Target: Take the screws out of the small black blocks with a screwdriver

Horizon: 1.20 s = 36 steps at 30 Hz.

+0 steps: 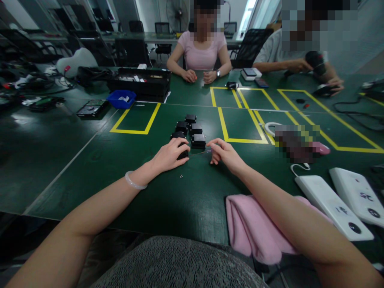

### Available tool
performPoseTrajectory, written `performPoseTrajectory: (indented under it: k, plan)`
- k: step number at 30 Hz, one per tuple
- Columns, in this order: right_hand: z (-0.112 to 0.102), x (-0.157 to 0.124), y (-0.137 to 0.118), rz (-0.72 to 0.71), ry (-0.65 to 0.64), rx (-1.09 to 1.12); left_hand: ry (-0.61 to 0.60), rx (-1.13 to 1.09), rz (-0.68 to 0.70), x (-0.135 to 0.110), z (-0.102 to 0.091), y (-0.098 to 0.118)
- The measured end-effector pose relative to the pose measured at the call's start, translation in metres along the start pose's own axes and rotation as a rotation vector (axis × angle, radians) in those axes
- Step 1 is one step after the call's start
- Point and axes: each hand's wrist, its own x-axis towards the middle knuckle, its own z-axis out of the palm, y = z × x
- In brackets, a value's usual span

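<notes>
My left hand (pixel 169 155) is closed around a small black box (pixel 183 153) that looks like a servo motor, resting at the table's middle. In my right hand (pixel 225 155), fingers pinched, is a thin screwdriver (pixel 198 153); its metal shaft points left toward the held box. Whether its tip touches the box I cannot tell. Several similar black boxes (pixel 198 141) stand in a loose cluster just beyond my hands. Tiny screws (pixel 181 176) lie on the green table (pixel 192 208) nearer to me, below my left hand.
A pink cloth (pixel 255 228) hangs over the front edge under my right forearm, beside white power strips (pixel 334 208). Yellow tape outlines mark the tabletop. A blue bin (pixel 121 100) and black crate (pixel 139 86) stand back left. Two people (pixel 205 56) sit opposite, one handling a dark device.
</notes>
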Motion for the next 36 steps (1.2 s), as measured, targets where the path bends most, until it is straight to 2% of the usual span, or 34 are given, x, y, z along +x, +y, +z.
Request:
performPoseTrajectory:
  k: [4,16,36]
  plan:
    - [-0.0012,0.0009,0.0019,-0.016,-0.03,-0.013,0.008,0.002,0.007,-0.0004,0.0014,-0.0014]
    - [0.0002,0.0,-0.0011,0.024,-0.023,0.006,0.002,-0.011,0.003,-0.0003,0.0011,-0.0006]
    - [0.0,-0.0019,0.0001,-0.007,-0.027,0.009,0.003,-0.025,0.001,-0.0001,0.0009,-0.0001]
